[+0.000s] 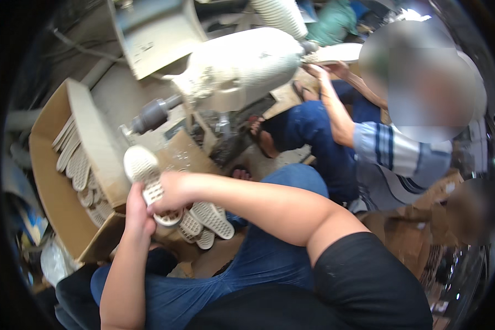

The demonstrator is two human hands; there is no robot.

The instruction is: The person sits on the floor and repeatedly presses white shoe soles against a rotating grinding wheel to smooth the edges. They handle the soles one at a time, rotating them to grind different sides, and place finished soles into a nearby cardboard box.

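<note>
- Off-white sole (140,162), one: held between both hands, near left; studded face up; long axis slanting from far left to near right.
- Left hand (139,209): fingers closed on the sole's left edge.
- Right hand (176,190): fingers closed on its right edge, near half; some fingertips hidden.
- Loose soles (214,220): heap just right of the hands, lower down.
- Cardboard box (96,137): left, open, more soles (74,154) inside.
- Grey roller (151,115): beyond the held sole's far end, seemingly apart from it.
- White motor (242,60): far centre, roller on its left side.
- Co-worker (390,159): far right, pale sole (338,53) in hand.
</note>
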